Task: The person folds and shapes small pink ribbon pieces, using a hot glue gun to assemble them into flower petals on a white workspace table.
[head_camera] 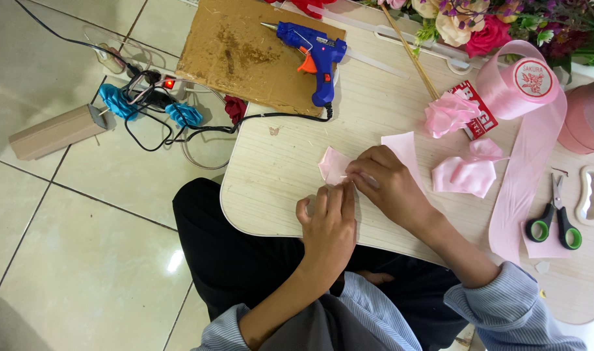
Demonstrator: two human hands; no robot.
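A pale tiled floor (82, 260) spread under a low wooden surface (290, 149) with rounded corners. On it lay one sheet of brown cardboard (238, 52), one roll of pink ribbon (524, 81) trailing a long strip, one blue glue gun (313, 49), two folded pink petals (464, 174) and one pair of green-handled scissors (555, 221). Near the surface's front edge, the left hand (328, 227) and right hand (384, 182) met over one small pink ribbon piece (334, 164), each grip pinched together on it.
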